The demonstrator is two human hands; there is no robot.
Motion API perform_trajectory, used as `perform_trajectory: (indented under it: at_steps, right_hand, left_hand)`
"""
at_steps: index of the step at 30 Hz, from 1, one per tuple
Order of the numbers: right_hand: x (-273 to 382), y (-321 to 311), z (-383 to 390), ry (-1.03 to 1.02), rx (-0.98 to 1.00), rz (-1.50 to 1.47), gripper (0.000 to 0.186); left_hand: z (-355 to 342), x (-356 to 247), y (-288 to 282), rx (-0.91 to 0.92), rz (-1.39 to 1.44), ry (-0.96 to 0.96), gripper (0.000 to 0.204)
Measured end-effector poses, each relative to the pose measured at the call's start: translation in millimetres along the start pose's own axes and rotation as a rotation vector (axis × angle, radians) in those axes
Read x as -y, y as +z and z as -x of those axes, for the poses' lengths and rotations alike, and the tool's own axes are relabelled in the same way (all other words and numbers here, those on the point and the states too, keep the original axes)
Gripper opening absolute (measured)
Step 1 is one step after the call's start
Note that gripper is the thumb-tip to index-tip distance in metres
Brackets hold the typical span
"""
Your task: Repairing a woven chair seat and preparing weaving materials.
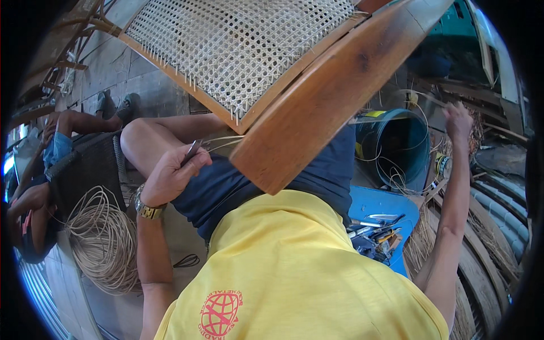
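A wooden chair frame lies across my lap, with a woven cane panel of open mesh and loose strand ends along its lower edges. Its broad brown wooden arm slants toward me. Left of the frame's corner, my left hand is closed round a small metal tool, whose exact kind I cannot make out. Pale cane strands run between that hand and the frame. Out to the right, my right hand is raised, its fingers pinched on a thin cane strand that trails leftward.
A dark teal bucket lies on its side at right, near a blue tray of hand tools. A large cane coil sits at left, beside a seated person. Bundled cane and curved wood line the right.
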State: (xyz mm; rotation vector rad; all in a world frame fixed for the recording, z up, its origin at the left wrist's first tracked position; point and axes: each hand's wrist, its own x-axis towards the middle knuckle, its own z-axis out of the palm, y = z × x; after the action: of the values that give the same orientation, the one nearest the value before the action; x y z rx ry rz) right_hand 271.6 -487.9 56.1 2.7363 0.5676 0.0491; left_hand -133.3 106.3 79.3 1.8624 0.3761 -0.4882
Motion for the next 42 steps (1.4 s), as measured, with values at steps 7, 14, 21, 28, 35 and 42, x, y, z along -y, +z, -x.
perform_trajectory:
  at_steps: [7,14,21,28,35,42]
  right_hand:
    - [167.6,-51.4,45.7,-0.320,0.087,-0.909,0.037]
    - [302.5,-100.1,109.1,-0.604,0.852,-1.453,0.030]
    - [210.5,-94.0,94.8,-0.253,0.788,-1.492,0.019]
    - [167.5,-89.1,91.9,-0.299,0.605,-1.032,0.012]
    - [155.5,-55.3,87.2,-0.302,0.603,-0.933,0.013]
    - [118.2,-4.1,82.4,-0.172,0.464,-0.989,0.017]
  left_hand:
    - [-24.4,-16.2,56.3,-0.028,-0.140,0.221,0.020]
    - [-39.6,-28.5,71.5,0.067,-0.019,0.127,0.015]
    - [-16.7,10.4,19.3,-0.103,-0.021,0.199,0.023]
    - [7.6,21.3,-19.6,-0.497,-0.661,0.155,0.020]
    - [39.2,36.9,-99.4,-0.987,-0.884,0.027,0.028]
    - [64.7,33.5,-122.8,-0.589,0.586,0.028,0.026]
